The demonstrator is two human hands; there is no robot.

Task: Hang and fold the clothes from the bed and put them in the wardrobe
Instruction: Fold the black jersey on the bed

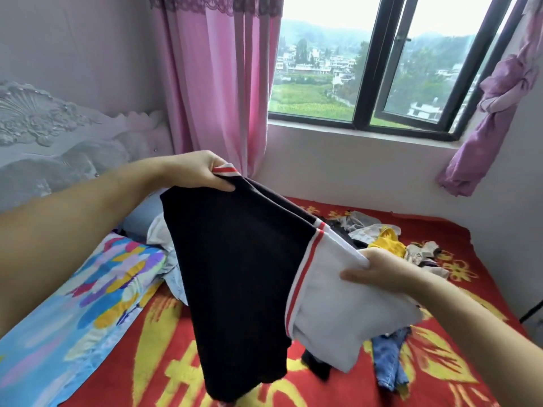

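Head view looks down over the bed (164, 342), its red blanket printed with big yellow characters. Both bare hands hold up one garment, a black shirt (238, 277) with white sleeves and red-striped trim, lifted clear of the blanket and hanging down in front of me. Left hand (199, 170) is closed around the striped collar edge, thumb underneath, fingers curled over the top. Right hand (379, 270) pinches the end of a white sleeve, fingers folded tight on the cloth, lower than the left, so the shirt slopes down to the right. Behind it on the blanket lies a loose heap of clothes (382, 239), a yellow piece among grey and patterned ones. A denim piece (390, 362) lies crumpled near the shirt's lower edge. At the left sits a bright floral pillow (88, 295) by the carved headboard (44, 136). Pink curtains (217, 89) flank the window (367, 69)
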